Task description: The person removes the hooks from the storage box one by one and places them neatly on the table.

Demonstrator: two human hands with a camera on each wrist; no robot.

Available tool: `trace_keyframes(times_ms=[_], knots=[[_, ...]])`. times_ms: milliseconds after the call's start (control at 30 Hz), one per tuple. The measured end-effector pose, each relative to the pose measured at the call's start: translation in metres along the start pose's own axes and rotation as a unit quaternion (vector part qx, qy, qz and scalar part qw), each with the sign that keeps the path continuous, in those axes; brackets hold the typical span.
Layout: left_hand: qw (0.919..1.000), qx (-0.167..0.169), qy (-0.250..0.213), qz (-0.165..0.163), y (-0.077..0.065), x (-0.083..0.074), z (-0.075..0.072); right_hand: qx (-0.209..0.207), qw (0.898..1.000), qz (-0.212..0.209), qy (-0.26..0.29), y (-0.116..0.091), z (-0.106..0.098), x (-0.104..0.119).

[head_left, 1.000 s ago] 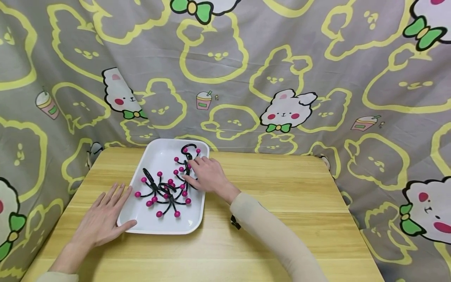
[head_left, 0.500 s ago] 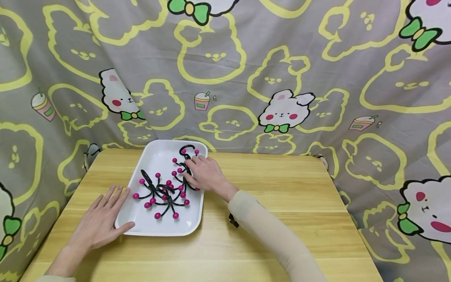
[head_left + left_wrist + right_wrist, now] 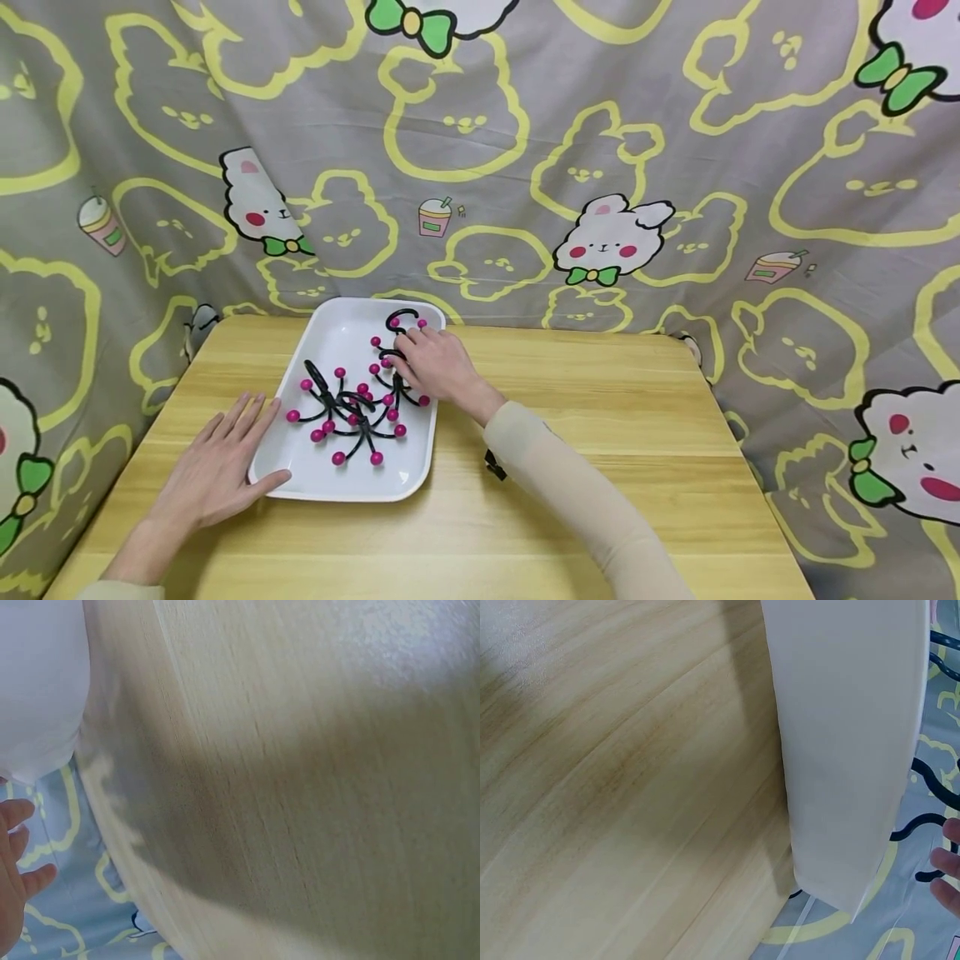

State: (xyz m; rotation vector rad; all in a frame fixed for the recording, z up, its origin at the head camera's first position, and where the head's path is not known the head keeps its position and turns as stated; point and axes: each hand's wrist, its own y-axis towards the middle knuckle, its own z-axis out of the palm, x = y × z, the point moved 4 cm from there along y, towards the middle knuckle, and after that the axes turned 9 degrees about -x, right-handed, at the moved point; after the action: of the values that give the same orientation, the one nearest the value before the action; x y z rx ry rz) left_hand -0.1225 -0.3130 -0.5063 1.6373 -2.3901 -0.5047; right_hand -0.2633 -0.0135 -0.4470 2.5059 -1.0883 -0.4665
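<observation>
"What fills most of the view?"

"A printed curtain (image 3: pixel 487 196) at the back and sides, seemingly a plain screen round the workspace. In front of it stands a wooden table (image 3: pixel 592 417)."

"And on that?"

"A white tray (image 3: pixel 337 337), left of the table's middle, its far end near the curtain. Its raised rim would help keep loose, awkward pieces together."

"Why is the left hand (image 3: pixel 217 471) down there?"

"Its fingers are straight and spread, touching the tray's left edge, with the thumb over the near corner. Nothing is in its grasp, so I'd say it steadies the tray."

"And the right hand (image 3: pixel 438 362)?"

"It reaches over the tray's right rim, which spares the arm from crossing the other pieces. The fingers lie close together and bent over a black hook piece (image 3: pixel 397 382) on the tray's right side. The head view hides their tips and the right wrist view catches only a few, so I cannot tell whether they pinch it."

"What about the rest?"

"More black hooks (image 3: pixel 363 427) lie toward the tray's near end, their thin branches splayed and crossing; they probably catch on one another. Smallest are the pink balls (image 3: pixel 377 458) capping the branches, likely there to blunt the tips."
</observation>
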Motion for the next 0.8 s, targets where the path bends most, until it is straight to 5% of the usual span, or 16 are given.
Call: trace_keyframes(times_ms=[433,800], knots=[[1.0000,-0.002,0.001,0.000,0.000,0.000,0.000,0.007,1.000,-0.012,-0.014,0.004,-0.003,0.000],[1.0000,-0.001,0.005,-0.005,0.000,0.001,0.000,-0.036,0.999,-0.027,-0.010,0.011,-0.024,-0.005]])
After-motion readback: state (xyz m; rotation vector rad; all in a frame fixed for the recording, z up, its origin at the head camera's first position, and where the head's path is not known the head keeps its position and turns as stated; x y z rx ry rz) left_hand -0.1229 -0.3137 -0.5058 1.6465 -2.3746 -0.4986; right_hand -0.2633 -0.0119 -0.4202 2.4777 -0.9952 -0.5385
